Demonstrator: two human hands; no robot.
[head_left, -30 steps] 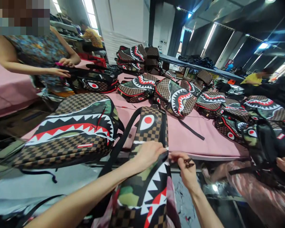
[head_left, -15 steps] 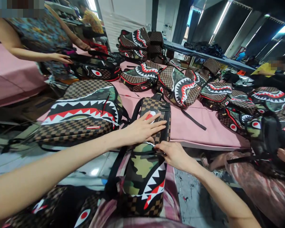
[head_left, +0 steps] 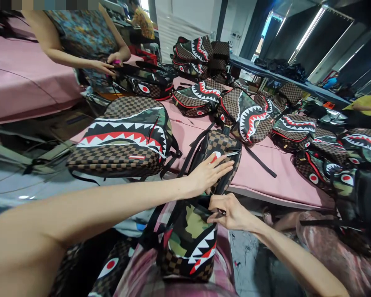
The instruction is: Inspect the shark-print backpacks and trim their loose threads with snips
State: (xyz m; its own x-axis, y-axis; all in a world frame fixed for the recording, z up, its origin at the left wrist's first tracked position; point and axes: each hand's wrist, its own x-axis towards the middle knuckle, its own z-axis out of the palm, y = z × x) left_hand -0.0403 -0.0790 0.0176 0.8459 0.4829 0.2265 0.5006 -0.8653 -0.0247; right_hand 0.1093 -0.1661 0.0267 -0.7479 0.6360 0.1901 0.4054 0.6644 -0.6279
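A brown-checked backpack (head_left: 194,227) with a camouflage and shark-teeth print rests over my lap, its upper part on the pink table edge. My left hand (head_left: 210,173) lies flat across its checked upper panel, fingers stretched beside a metal zipper pull (head_left: 234,153). Just below, my right hand (head_left: 230,211) is closed in a pinch at the bag's right edge, where the bag bends. A small dark piece shows between those fingertips; whether it is edge or zipper cannot be told. Left of my hands, a larger shark-print backpack (head_left: 123,140) lies flat.
Several similar backpacks (head_left: 247,119) are spread over the pink table (head_left: 253,175), some stacked at the back. A loose strap (head_left: 262,163) lies near the front edge. Across the table a person's hand (head_left: 102,67) touches another bag. At right, a black bag (head_left: 358,194) hangs over someone's lap.
The backpack has bent more between my hands. My right hand has risen slightly off the panel and pinches at its edge. The person opposite has brought both hands together. The view has shifted left.
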